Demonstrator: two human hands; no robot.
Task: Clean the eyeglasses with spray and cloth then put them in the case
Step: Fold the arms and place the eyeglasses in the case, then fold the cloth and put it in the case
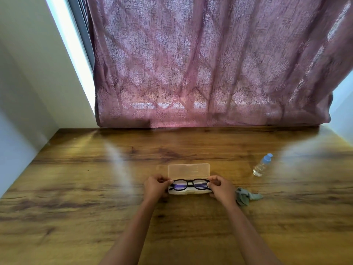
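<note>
- Eyeglasses [191, 184]: black plastic frame, rounded lenses with a bluish sheen. They sit at the mouth of the open case [188, 170], lenses facing up toward me. I cannot tell whether they rest in the tray or hang just above it.
- Key relation: the frame's long axis runs left-right, parallel to the long axis of the case and directly over its base. I judge the coming move to be straight down, with no turning needed.
- Left hand [155, 187]: fingers curled, pinching the left end of the frame.
- Right hand [222, 188]: the same pinch on the right end. 2 hands, 1 per end, neither nearer than the other.
- Case: hard oblong plastic with rounded corners. The translucent amber-tinted lid stands open on the far side, and the base is pale.
- Cloth [246, 197]: grey-green, soft, crumpled, lying on the table [95, 178] just beside the right hand.
- Spray bottle [261, 166]: slim, clear, blue cap, clear liquid inside, well apart to the far right.
- Table: glossy wood grain.
- My read: cleaning looks finished. Seating the frame, letting go and closing the lid remain.
</note>
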